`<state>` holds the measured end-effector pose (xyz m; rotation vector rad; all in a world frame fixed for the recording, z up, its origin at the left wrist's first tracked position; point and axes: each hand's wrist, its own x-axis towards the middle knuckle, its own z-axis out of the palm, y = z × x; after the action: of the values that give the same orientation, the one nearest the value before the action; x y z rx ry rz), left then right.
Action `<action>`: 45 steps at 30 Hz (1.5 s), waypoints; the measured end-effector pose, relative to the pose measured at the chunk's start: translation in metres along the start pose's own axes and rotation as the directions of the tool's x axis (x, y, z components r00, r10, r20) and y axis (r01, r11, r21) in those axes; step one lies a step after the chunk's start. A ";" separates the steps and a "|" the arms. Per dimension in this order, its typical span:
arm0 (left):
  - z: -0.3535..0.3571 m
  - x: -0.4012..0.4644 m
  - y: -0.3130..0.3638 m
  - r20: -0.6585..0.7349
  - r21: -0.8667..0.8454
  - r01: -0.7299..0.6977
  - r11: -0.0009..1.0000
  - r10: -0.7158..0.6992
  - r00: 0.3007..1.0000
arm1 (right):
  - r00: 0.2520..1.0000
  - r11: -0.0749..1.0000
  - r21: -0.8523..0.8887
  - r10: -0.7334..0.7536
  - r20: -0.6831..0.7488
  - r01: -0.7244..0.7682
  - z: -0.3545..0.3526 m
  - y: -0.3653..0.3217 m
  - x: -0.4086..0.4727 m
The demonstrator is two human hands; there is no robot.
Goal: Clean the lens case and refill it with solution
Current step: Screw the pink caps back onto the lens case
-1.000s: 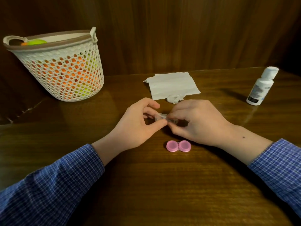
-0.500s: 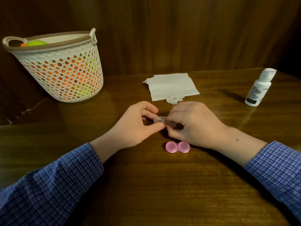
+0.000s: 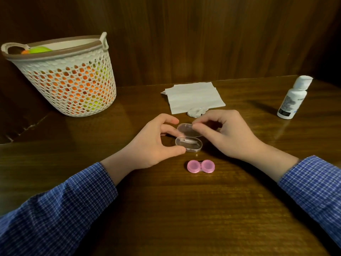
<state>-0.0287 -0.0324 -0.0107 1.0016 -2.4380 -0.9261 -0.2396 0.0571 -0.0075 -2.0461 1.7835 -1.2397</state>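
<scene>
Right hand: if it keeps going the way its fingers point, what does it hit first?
The right hand points left, its fingers on the clear box's open lid. Past it, probably the left hand's fingers; depth unclear.

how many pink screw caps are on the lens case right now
2. Both sit side by side on the pink lens case lying on the table just in front of the hands: left cap, right cap. None looks hidden.

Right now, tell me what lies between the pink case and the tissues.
In the head view, an open clear box, held by both hands, lies between the pink case and the tissues, plus a crumpled wad.
</scene>
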 end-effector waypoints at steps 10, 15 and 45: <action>0.004 0.002 -0.001 -0.070 0.000 0.016 1.000 -0.016 0.997 | 0.935 0.928 0.143 0.352 -0.037 -0.344 0.008 0.012 0.014; 0.006 0.002 -0.001 -0.079 -0.007 0.030 1.000 -0.030 0.996 | 0.946 0.945 0.132 0.311 -0.093 -0.298 0.003 0.004 0.007; 0.005 0.000 0.000 0.007 0.001 -0.097 0.995 0.097 0.995 | 0.964 0.999 0.042 -0.004 0.265 -0.008 -0.021 -0.010 -0.029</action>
<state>-0.0310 -0.0302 -0.0144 0.8727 -2.4698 -0.8965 -0.2442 0.0940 -0.0013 -2.0722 1.6220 -0.9409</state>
